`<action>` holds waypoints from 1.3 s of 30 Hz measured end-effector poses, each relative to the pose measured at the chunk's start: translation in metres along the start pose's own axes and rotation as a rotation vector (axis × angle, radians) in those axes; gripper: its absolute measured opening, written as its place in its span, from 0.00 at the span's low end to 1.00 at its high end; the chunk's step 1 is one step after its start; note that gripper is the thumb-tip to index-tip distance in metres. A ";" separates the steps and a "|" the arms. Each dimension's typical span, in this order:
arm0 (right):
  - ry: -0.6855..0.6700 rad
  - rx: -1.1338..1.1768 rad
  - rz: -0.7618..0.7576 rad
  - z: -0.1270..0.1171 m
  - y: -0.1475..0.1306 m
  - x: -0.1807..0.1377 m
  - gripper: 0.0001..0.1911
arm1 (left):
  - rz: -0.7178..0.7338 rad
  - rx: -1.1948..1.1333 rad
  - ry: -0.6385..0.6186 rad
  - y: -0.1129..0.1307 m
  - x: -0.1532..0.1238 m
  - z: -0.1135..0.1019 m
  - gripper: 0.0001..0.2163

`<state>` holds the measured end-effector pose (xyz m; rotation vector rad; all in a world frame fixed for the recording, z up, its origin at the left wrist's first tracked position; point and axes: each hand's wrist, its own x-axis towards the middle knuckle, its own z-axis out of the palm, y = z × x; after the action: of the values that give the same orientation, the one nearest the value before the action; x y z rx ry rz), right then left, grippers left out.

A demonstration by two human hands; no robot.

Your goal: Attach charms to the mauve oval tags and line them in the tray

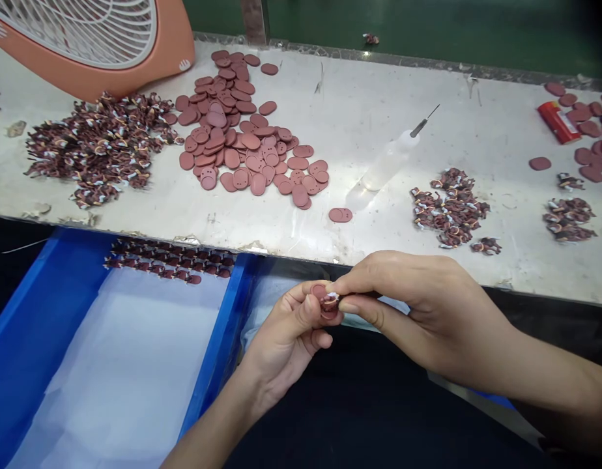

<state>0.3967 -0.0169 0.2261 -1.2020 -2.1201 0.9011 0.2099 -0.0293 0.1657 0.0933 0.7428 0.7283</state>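
My left hand [286, 335] pinches an oval reddish-brown base [319, 291] between thumb and fingers, in front of the bench edge. On that base sits a small dark brown figurine [330, 302] with a white part. My right hand [428, 306] comes in from the right, thumb and forefinger closed at the figurine's side; the fingertips partly hide it. Straight ahead on the bench lies a single loose base [341, 215]. Behind it a clear squeeze bottle [389, 159] with a thin needle tip rests on its side.
A pile of bases [252, 143] and a heap of figurines [100, 140] cover the bench's left part, beside an orange fan [176, 39]. Smaller figurine clusters [450, 208] lie right, near a red cylinder [559, 122]. Below left, a blue crate [17, 345] holds rows of based figurines [169, 260] on white sheeting.
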 end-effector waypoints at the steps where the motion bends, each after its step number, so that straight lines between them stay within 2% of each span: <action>1: 0.002 -0.010 -0.012 0.000 0.000 0.000 0.06 | 0.000 -0.010 0.002 0.000 0.000 0.000 0.15; 6: -0.007 -0.016 -0.034 0.001 -0.001 0.001 0.06 | 0.004 -0.044 0.010 0.000 -0.002 0.002 0.13; 28: 0.016 0.057 -0.035 0.002 0.003 0.001 0.06 | -0.008 -0.025 0.011 -0.002 0.002 0.004 0.16; 39: 0.038 0.060 -0.100 0.001 -0.001 0.002 0.04 | 0.036 -0.019 -0.045 -0.001 -0.001 0.003 0.13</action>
<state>0.3941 -0.0161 0.2263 -1.0654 -2.0877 0.8840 0.2115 -0.0304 0.1683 0.1057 0.6931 0.7652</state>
